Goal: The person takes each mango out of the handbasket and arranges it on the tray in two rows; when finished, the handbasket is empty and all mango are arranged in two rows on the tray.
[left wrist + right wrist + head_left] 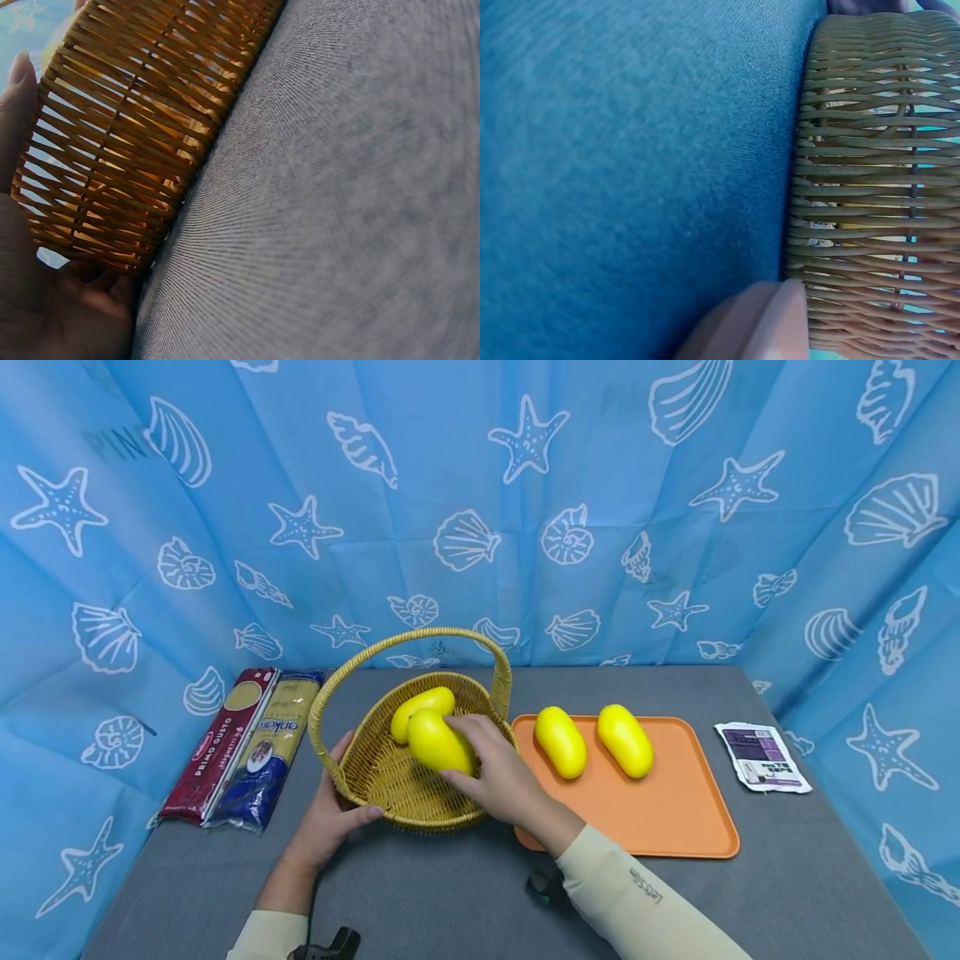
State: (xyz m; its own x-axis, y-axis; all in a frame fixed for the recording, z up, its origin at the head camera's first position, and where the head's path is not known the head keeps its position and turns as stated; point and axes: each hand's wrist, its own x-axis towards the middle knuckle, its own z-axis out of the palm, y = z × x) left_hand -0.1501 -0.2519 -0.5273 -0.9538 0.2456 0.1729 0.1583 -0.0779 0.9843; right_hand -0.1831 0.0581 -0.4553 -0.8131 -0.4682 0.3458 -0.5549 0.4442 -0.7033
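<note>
My left hand (333, 814) grips the left side of a wicker basket (390, 785), thumb over the rim and fingers around the outer wall. In the left wrist view, that hand (67, 307) lies against the woven side. With my right hand (498, 764) I hold a yellow mango (438, 743) inside the basket, thumb on its near side and fingers over the top. Behind it another yellow mango (431, 700) lies in the basket, partly covered by the held one. The right wrist view shows only the basket's outer weave (870, 187) and part of the hand; the held mango is hidden there.
Right of the basket, an orange tray (645, 827) bears two yellow mangoes, one on the left (561, 743) and one on the right (626, 742). A white and purple packet (762, 758) lies farther right. Red (221, 747) and blue-gold (266, 752) spaghetti packs lie left. The basket's handle (420, 633) arches overhead.
</note>
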